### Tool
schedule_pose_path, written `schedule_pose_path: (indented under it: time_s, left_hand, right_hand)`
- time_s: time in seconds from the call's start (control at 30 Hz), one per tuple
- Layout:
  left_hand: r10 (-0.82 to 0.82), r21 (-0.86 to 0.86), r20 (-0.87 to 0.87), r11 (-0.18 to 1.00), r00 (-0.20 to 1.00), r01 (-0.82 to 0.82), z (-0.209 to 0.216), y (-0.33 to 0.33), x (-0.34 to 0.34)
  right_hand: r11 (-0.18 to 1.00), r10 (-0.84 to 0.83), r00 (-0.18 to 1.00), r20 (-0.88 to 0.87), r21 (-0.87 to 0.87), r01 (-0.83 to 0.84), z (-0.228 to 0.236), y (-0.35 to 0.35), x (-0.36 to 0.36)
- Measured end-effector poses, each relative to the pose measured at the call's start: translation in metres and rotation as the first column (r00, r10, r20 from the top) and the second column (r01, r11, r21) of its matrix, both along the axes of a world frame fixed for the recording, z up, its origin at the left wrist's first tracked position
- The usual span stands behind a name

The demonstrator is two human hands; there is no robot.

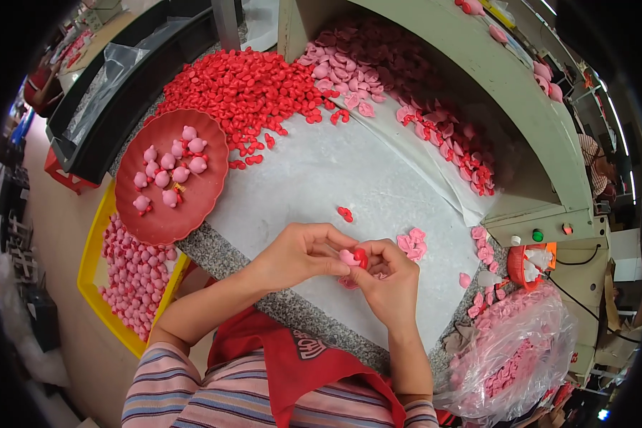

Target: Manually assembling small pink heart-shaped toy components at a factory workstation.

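In front of my chest both hands meet over the white-covered worktop [314, 178]. My left hand [296, 253] is closed, thumb and fingers pinching a small pink rubbery part [348, 257]. Against it sits a glossy red bow-shaped part [362, 257], pinched by the thumb and forefinger of my right hand [392, 282]. The two parts touch; my fingers partly hide how they join. A loose red bow-shaped part [345, 214] lies just beyond my hands. Some pink petal-like pieces [412, 244] lie beside my right hand, others partly beneath it.
A large heap of red parts [242, 85] spreads at the back left. Pink pieces [349, 71] pile under the green-grey machine housing [535, 107]. At left, a red scalloped plate [132, 192] holds pink-and-red figures above a yellow crate [89, 267]. A clear plastic bag [549, 321] stands at right.
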State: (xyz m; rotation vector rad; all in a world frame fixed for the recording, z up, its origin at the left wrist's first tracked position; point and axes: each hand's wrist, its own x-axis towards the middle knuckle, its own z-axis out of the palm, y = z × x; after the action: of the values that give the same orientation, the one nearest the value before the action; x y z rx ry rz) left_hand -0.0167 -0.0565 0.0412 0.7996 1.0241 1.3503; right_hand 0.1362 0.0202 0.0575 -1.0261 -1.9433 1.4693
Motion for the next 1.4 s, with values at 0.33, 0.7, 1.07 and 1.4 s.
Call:
schedule_pose_path:
  time_s: [0.33,0.7,1.07,1.4]
  left_hand:
    - [-0.023,-0.120,0.416,0.990,0.909,0.080,-0.029,0.015,-0.008]
    - [0.187,0.061,-0.178,0.982,0.966,-0.179,0.000,0.011,0.012]
    - [0.161,0.084,0.002,0.984,0.987,-0.160,-0.015,0.019,0.015]
    - [0.143,-0.003,-0.193,0.989,0.971,-0.147,-0.036,0.087,-0.009]
  right_hand:
    - [0.890,0.021,0.998,-0.067,0.455,0.012,-0.004,-0.003,-0.009]
    - [0.869,-0.065,0.994,0.091,0.494,0.012,0.015,0.002,-0.010]
    - [0.827,-0.081,0.985,0.151,0.562,-0.018,0.005,0.004,-0.004]
    - [0.707,-0.077,0.984,0.161,0.705,-0.060,-0.030,0.075,-0.021]
